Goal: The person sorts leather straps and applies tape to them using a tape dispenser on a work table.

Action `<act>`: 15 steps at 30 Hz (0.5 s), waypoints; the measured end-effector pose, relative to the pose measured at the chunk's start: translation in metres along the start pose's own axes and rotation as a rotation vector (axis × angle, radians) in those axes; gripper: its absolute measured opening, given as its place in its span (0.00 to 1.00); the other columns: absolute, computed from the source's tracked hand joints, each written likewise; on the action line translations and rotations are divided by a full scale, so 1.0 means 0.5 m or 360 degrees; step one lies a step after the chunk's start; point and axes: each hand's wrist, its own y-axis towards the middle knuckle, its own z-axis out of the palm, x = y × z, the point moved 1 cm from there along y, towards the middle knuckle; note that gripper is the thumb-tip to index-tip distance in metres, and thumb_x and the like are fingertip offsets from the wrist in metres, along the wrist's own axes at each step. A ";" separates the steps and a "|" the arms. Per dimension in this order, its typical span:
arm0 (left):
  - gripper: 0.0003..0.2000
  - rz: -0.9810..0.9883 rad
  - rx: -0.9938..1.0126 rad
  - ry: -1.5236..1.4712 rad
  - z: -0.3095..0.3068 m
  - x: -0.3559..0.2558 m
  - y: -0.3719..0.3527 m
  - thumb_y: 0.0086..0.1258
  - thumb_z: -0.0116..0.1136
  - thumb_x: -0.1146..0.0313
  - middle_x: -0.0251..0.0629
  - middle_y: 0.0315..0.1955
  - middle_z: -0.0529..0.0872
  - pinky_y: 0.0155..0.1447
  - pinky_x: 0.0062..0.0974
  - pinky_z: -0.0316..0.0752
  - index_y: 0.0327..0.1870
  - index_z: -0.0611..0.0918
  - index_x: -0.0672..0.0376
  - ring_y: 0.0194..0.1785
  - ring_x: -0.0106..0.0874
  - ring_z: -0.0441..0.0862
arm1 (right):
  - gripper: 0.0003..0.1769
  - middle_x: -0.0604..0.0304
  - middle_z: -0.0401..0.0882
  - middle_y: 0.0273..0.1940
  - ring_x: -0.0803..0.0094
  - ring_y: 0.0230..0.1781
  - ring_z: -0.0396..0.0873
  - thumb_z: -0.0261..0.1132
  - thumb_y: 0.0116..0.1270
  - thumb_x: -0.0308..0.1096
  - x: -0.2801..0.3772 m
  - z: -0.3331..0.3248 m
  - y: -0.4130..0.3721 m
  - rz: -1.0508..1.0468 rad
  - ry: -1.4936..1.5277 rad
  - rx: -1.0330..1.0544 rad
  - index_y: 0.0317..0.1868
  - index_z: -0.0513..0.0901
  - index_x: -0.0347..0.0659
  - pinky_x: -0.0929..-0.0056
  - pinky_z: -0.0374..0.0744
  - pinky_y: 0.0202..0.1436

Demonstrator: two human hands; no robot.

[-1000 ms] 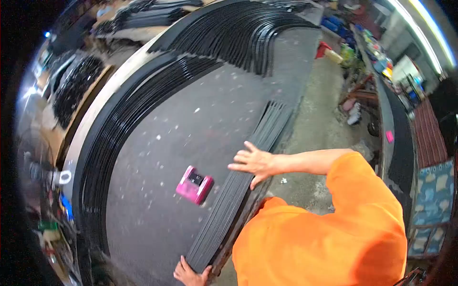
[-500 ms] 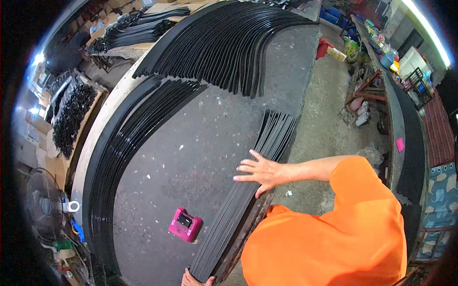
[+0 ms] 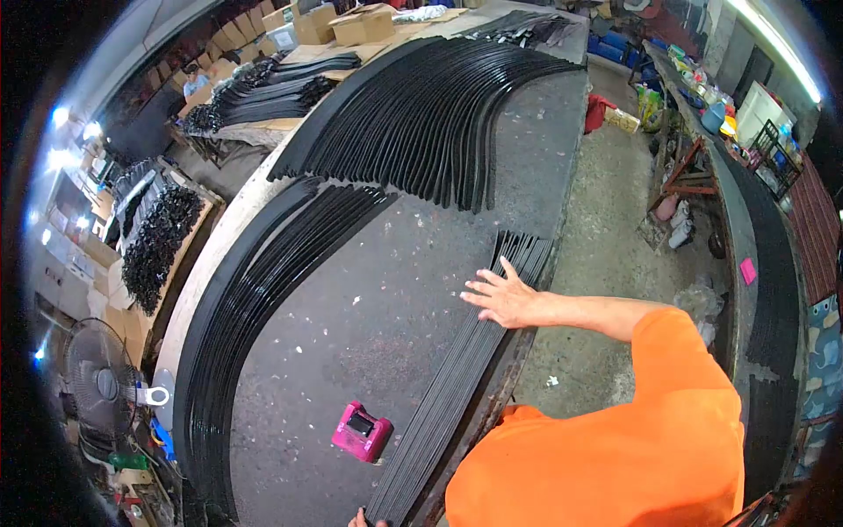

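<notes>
A bundle of long, thin black strips (image 3: 448, 386) lies along the near edge of the dark table. My right hand (image 3: 505, 299) rests flat on it near the far end, palm down with fingers spread. At the bottom of the view, my left hand (image 3: 360, 520) is at the bundle's near end and mostly cut off by the frame. Its visible fingertips sit at either side of the strips. Left of the bundle is a bright pink device (image 3: 362, 432) with a dark top, touched by neither hand.
A wide fan of black strips (image 3: 404, 123) covers the table's far part. Another curved bundle (image 3: 250, 290) runs along its left side. A standing fan (image 3: 105, 378) is at lower left. Cardboard boxes (image 3: 364, 25) and more strips (image 3: 281, 92) lie beyond. A cluttered bench (image 3: 694, 97) stands right.
My right hand has slid along the bundle toward its far end. The view has shifted, so the table appears lower and further right. My left hand shows less at the bottom edge.
</notes>
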 end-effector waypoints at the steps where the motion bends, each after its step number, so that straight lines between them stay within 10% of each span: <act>1: 0.29 -0.0021 -0.0017 -0.0072 -0.006 -0.002 0.008 0.69 0.67 0.51 0.54 0.56 0.83 0.65 0.49 0.73 0.67 0.79 0.58 0.60 0.54 0.78 | 0.30 0.56 0.72 0.70 0.53 0.76 0.62 0.59 0.76 0.50 -0.007 0.014 0.011 0.0032 -0.0001 0.0042 0.75 0.71 0.50 0.18 0.47 0.75; 2: 0.15 0.0026 -0.0164 -0.0046 -0.012 -0.013 0.011 0.74 0.62 0.63 0.52 0.49 0.86 0.59 0.46 0.76 0.55 0.85 0.60 0.54 0.52 0.82 | 0.28 0.55 0.75 0.66 0.53 0.74 0.65 0.59 0.76 0.49 -0.013 0.029 0.024 0.0068 -0.0002 0.0084 0.72 0.74 0.49 0.18 0.47 0.75; 4: 0.13 0.0047 -0.0160 -0.0222 -0.033 -0.018 0.018 0.73 0.63 0.64 0.51 0.46 0.86 0.58 0.45 0.77 0.52 0.85 0.61 0.51 0.52 0.83 | 0.14 0.58 0.80 0.46 0.58 0.61 0.75 0.64 0.71 0.35 0.001 0.012 0.035 0.0087 0.0073 0.0059 0.54 0.84 0.45 0.16 0.47 0.75; 8: 0.09 0.0062 -0.0248 -0.0355 -0.060 -0.024 0.021 0.73 0.63 0.67 0.49 0.42 0.86 0.54 0.45 0.77 0.47 0.85 0.62 0.47 0.51 0.83 | 0.13 0.63 0.76 0.38 0.62 0.52 0.78 0.68 0.53 0.22 0.006 -0.027 0.031 -0.0179 -0.0038 -0.0174 0.40 0.81 0.45 0.16 0.51 0.75; 15: 0.10 0.0082 -0.0444 0.0001 -0.027 0.047 -0.022 0.73 0.62 0.68 0.48 0.43 0.88 0.52 0.44 0.75 0.48 0.84 0.62 0.47 0.49 0.84 | 0.12 0.65 0.76 0.36 0.65 0.46 0.79 0.66 0.59 0.27 0.013 -0.129 0.001 -0.0228 -0.0242 -0.0216 0.42 0.76 0.48 0.45 0.69 0.63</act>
